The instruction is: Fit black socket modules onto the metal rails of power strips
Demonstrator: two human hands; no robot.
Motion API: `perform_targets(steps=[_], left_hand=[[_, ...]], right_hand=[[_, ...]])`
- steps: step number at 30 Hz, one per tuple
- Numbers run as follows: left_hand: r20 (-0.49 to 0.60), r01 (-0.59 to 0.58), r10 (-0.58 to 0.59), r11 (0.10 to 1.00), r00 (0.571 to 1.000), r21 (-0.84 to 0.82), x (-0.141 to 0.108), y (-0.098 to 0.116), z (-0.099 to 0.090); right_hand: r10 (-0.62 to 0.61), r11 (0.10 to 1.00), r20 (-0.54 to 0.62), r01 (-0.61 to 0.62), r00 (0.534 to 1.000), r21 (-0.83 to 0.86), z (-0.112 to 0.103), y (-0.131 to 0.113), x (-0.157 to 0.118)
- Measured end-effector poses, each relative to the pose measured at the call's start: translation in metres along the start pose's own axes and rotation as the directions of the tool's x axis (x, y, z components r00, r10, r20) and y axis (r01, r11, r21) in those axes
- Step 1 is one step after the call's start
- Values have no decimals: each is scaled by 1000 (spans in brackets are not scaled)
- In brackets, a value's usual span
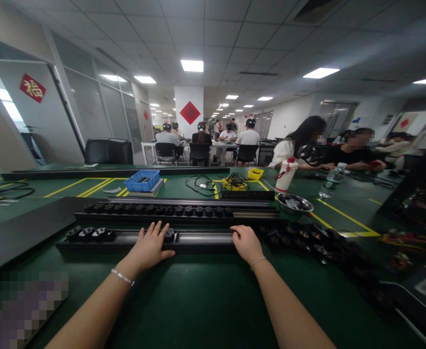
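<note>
A long black metal channel (pixel 203 241) lies across the green table before me. Several black socket-like modules (pixel 92 234) sit in its left end. One more black module (pixel 169 234) is in the channel beside the fingertips of my left hand (pixel 150 249). That hand is open, with fingers spread over the channel and the thumb to the right. My right hand (pixel 247 245) is at the channel's right part, its fingers curled together. Whatever is between those fingers is hidden. Behind is a second channel (pixel 256 213) filled with a row of similar modules.
A pile of dark modules (pixel 314 240) lies to the right. Farther back are a blue bin (pixel 142 181), black cables (pixel 201 184), a yellow tray (pixel 255 173), a metal bowl (pixel 295 203), a white bottle (pixel 286 175) and a water bottle (pixel 332 181). People sit at the right.
</note>
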State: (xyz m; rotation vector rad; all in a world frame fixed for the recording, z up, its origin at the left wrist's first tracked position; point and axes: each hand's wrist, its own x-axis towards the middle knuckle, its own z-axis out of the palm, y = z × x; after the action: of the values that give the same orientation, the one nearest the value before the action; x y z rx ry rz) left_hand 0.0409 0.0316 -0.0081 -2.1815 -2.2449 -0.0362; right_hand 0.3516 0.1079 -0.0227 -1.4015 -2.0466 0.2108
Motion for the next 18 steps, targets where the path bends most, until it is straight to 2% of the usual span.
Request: perform_targets(steps=[10,18], left_hand=[[-124,-66,67,998,990,16,0,14,4],[-128,-68,72,997,989,37,1,11,5]], right_hand=[[1,1000,17,-1,1000,12,1,1,1],[-10,1000,-6,10,1000,23,3,2,1]])
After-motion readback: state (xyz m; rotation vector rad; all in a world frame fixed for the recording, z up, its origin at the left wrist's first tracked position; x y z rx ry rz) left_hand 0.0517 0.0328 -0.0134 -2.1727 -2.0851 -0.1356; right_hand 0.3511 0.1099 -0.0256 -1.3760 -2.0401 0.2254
